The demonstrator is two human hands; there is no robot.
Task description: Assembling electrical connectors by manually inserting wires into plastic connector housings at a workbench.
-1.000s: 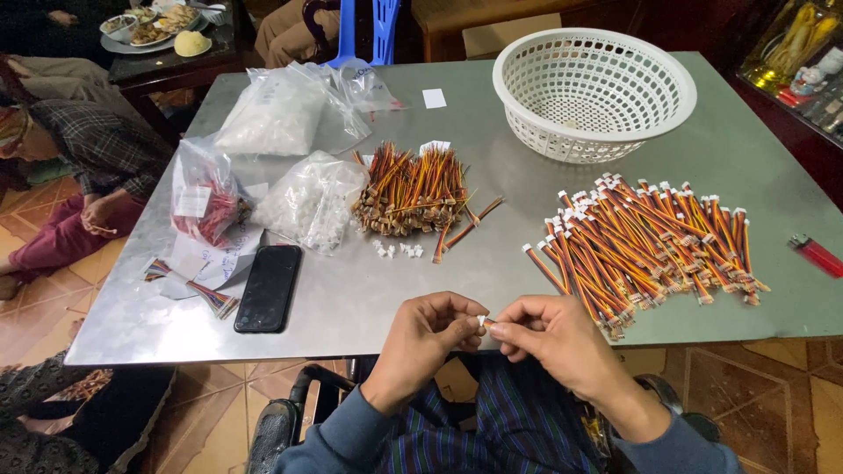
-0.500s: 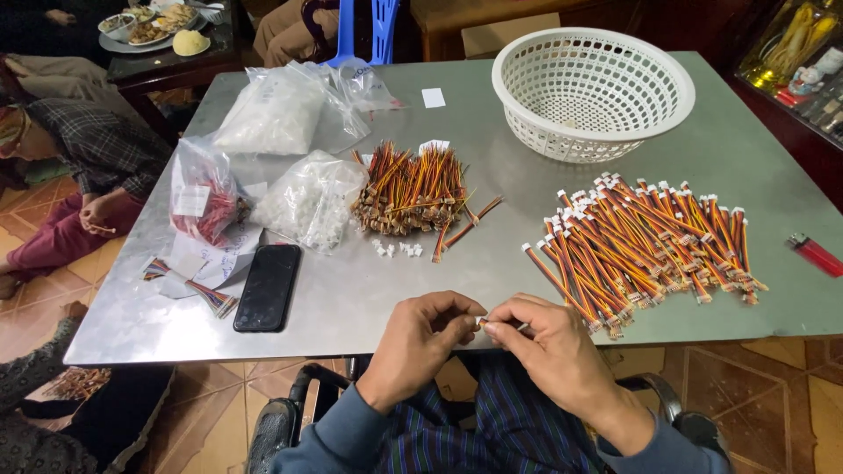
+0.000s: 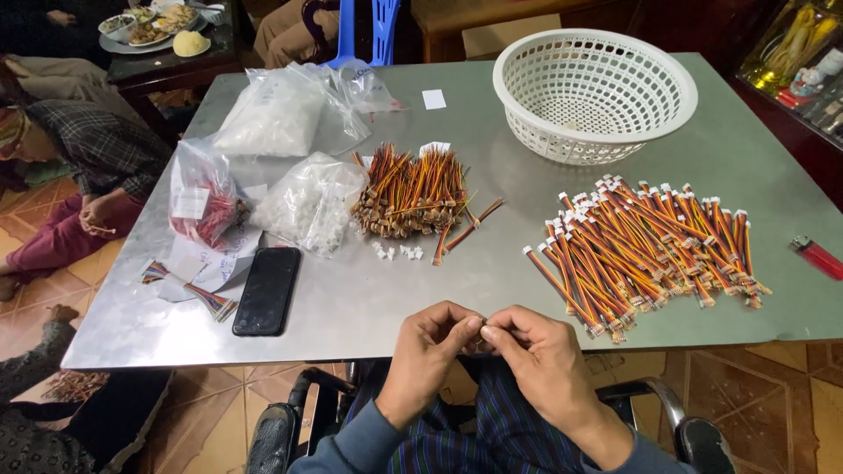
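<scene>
Left hand [image 3: 436, 338] and right hand [image 3: 534, 347] together at near edge of tabletop [image 3: 369, 298], fingertips pinched on a small part, too small to identify. Finished wire bundle [image 3: 645, 250] right of hands; unfinished wire pile [image 3: 417, 193] beyond, near phone [image 3: 267, 290].

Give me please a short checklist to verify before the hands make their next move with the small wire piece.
1. Left hand and right hand meet at the fingertips: ok.
2. Piece pinched between them: cannot tell, fingers hide it.
3. Loose white connectors lie within reach: ok.
4. Finished wire pile stays on the table: ok.
5. Phone lies apart from the hands: ok.
</scene>
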